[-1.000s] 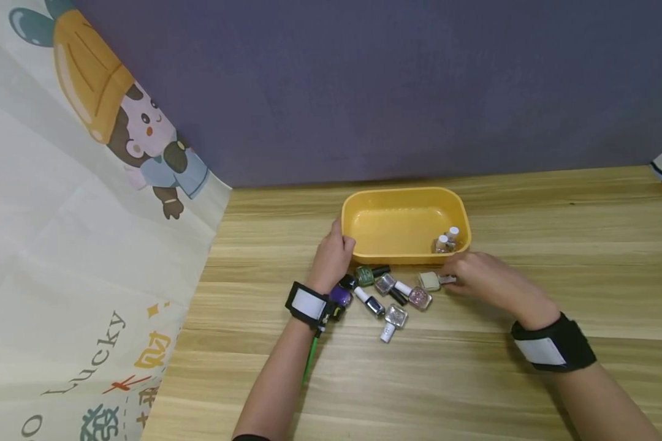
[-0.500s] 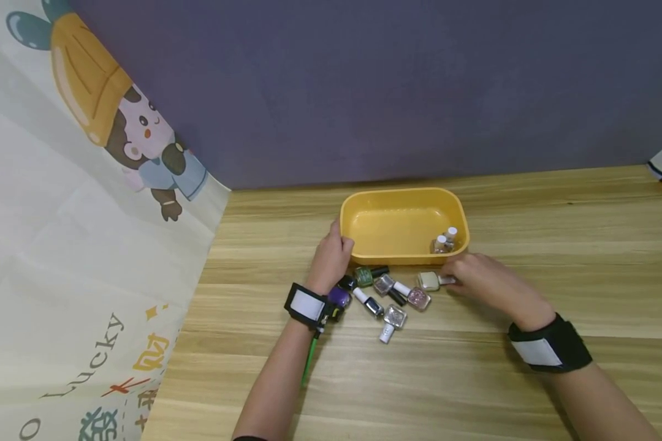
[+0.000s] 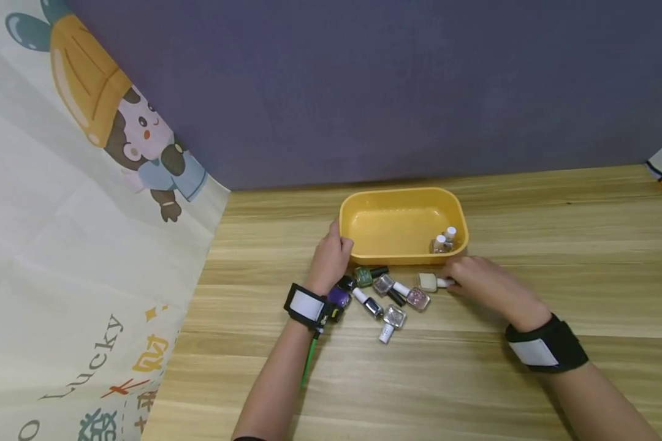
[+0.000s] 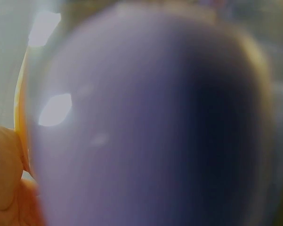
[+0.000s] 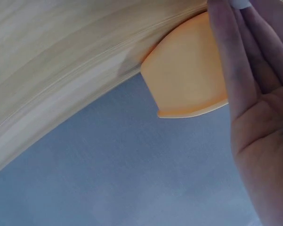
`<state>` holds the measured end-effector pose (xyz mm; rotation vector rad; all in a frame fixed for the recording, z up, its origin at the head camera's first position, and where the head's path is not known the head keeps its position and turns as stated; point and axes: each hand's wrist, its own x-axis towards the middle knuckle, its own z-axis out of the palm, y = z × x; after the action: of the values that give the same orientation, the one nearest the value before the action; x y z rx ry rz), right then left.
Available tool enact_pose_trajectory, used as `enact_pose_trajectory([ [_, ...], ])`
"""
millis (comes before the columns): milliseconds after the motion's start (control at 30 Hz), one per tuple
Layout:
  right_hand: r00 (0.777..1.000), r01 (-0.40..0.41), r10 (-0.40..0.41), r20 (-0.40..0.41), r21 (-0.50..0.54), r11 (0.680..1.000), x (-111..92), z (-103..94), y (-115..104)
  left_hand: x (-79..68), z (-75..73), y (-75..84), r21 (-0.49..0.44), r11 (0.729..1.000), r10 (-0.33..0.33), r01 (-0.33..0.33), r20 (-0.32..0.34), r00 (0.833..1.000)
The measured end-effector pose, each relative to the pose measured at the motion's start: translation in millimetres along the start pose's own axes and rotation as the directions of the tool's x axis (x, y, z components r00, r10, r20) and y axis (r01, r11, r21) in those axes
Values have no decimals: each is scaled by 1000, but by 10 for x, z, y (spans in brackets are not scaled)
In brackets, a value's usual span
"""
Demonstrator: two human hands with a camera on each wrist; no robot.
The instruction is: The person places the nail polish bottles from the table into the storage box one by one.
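Observation:
A yellow plastic bin (image 3: pixel 397 260) stands on the wooden table. My left hand (image 3: pixel 331 260) grips its left end, thumb over the rim. Two nail polish bottles with white caps (image 3: pixel 440 245) stand upright in its right front corner. In front of the bin's right end, my right hand (image 3: pixel 482 285) pinches the white cap of a cream nail polish bottle (image 3: pixel 427 282), which lies on its side. The right wrist view shows a bit of that cap (image 5: pixel 240 4) between the fingers. A purple bottle (image 4: pixel 132 117), badly blurred, fills most of the left wrist view.
Several nail polish bottles lie in front of the bin: green (image 3: pixel 363 277), pink glitter (image 3: pixel 418 299), dark (image 3: pixel 372 307), clear glitter (image 3: pixel 394 316) and purple (image 3: pixel 339 296) beside my left wrist. A dark panel (image 3: pixel 386 92) rises behind the table; a printed curtain (image 3: pixel 88 245) hangs left.
My right hand has shifted very slightly downward at the cream bottle, and more of its white cap shows. My left hand stays on the bin. The view has drifted a little.

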<state>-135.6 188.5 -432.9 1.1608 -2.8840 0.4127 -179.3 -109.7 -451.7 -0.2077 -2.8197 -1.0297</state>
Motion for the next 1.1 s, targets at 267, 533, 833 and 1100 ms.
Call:
enact_pose_trajectory([
  [267, 1000, -13, 13, 14, 1, 1000, -9, -27, -25, -5, -2, -4, -14, 1000, 1, -1, 16, 1000],
  [533, 1000, -16, 15, -17, -28, 999, -32, -100, -92, 1, -3, -12, -13, 1000, 8, -8, 11, 1000],
  [833, 998, 10, -12, -67, -25, 1000, -32, -170, -151, 4, -12, -5, -11, 1000, 3, -3, 17, 1000],
  [1100, 994, 16, -16, -108, -4, 1000, -32, -224, -203, 2, -10, -2, -3, 1000, 3, -3, 16, 1000],
])
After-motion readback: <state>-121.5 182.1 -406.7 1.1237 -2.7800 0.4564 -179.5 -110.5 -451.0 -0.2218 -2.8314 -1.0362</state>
